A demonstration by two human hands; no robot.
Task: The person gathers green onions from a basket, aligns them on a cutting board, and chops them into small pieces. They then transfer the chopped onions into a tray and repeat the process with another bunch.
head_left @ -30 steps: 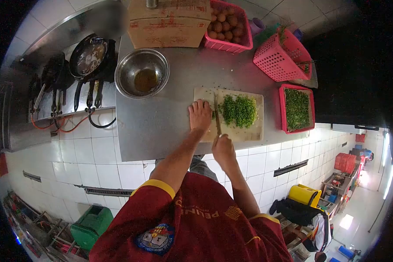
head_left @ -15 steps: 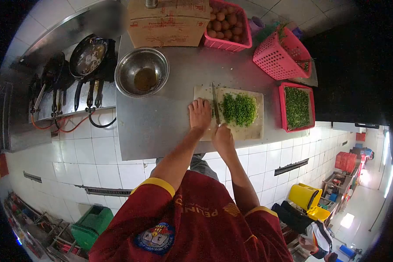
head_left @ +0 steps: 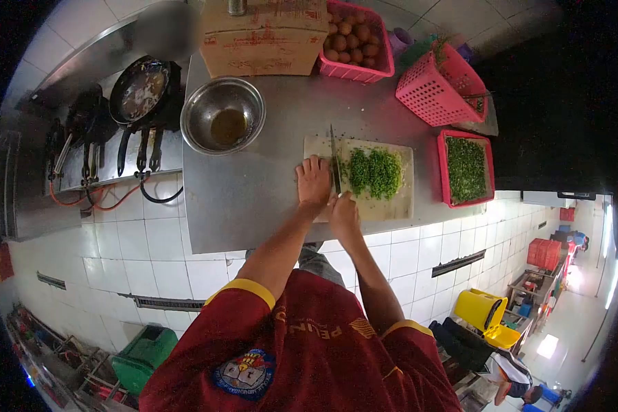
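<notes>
My right hand (head_left: 345, 211) is closed around the handle of a kitchen knife (head_left: 335, 159), whose long blade points away from me over the left part of a pale cutting board (head_left: 398, 209). Just left of the blade, my left hand (head_left: 314, 180) lies on the board's left edge with its fingers stretched forward. Whatever may be under its fingertips is hidden. Finely chopped green herbs or scallions (head_left: 376, 172) form a heap right of the knife, with small bits scattered around it.
A steel bowl (head_left: 209, 103) with brown liquid stands on the metal table (head_left: 254, 199). Behind are a cardboard box (head_left: 264, 44) and a pink basket (head_left: 353, 71) of eggs. To the right are another pink basket (head_left: 426, 86) and a pink tray (head_left: 445, 172) of chopped greens. Pans (head_left: 141, 89) sit left.
My right hand and the knife have shifted slightly left, closer to my left hand, which stays in place. A person at the lower right has moved a little.
</notes>
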